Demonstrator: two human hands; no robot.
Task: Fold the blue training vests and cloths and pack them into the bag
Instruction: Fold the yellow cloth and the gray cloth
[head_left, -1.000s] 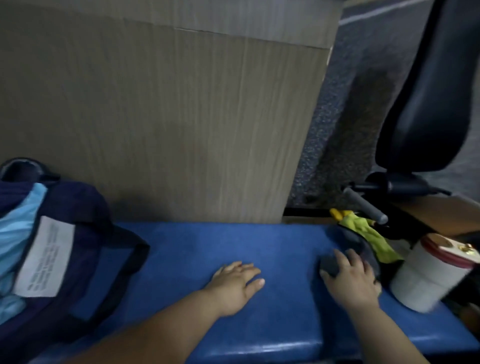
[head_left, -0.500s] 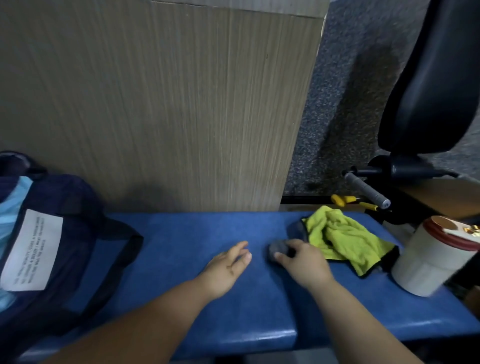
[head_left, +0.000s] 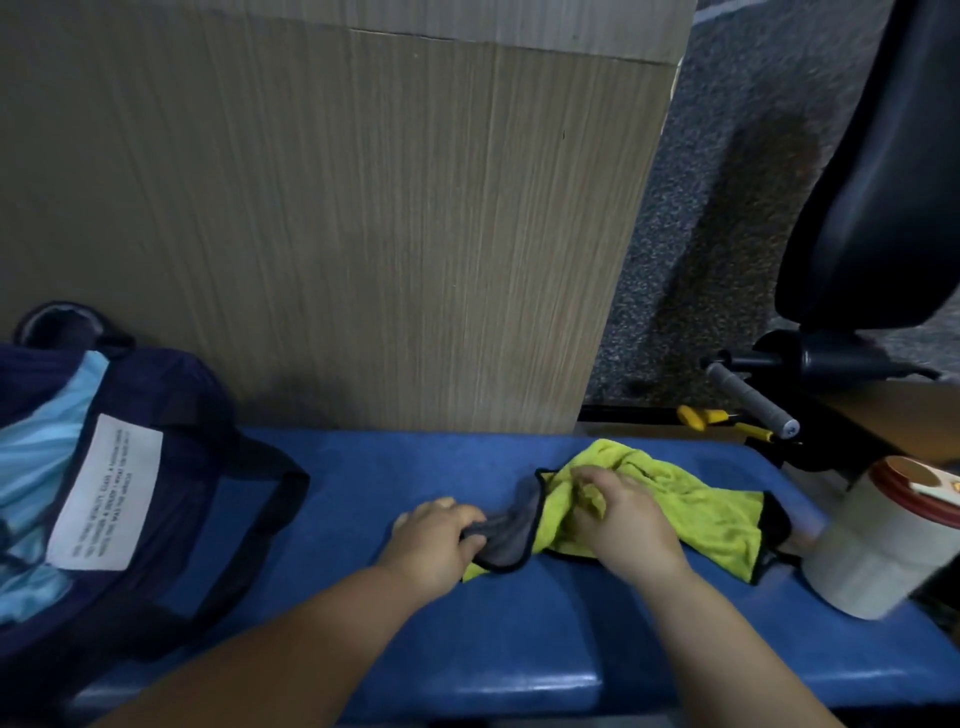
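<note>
A yellow-green cloth (head_left: 711, 514) with a grey back and black edging lies crumpled on the blue padded bench (head_left: 363, 467). My left hand (head_left: 434, 540) grips its grey left corner. My right hand (head_left: 618, 519) rests on the yellow middle with fingers curled into the fabric. At the far left stands the dark navy bag (head_left: 171, 467), open, with light blue folded fabric (head_left: 36, 467) inside and a white label on its inner side.
A white canister with a red lid (head_left: 883, 545) stands on the bench's right end, touching the cloth's edge. A wood-grain panel (head_left: 337, 218) rises behind the bench. A black office chair (head_left: 878, 208) and yellow-handled tools (head_left: 727, 421) lie to the right.
The cloth was pulled left toward the bench's middle and spread wider. My left hand, flat on the bench before, now grips the grey corner; my right hand shifted onto the yellow part.
</note>
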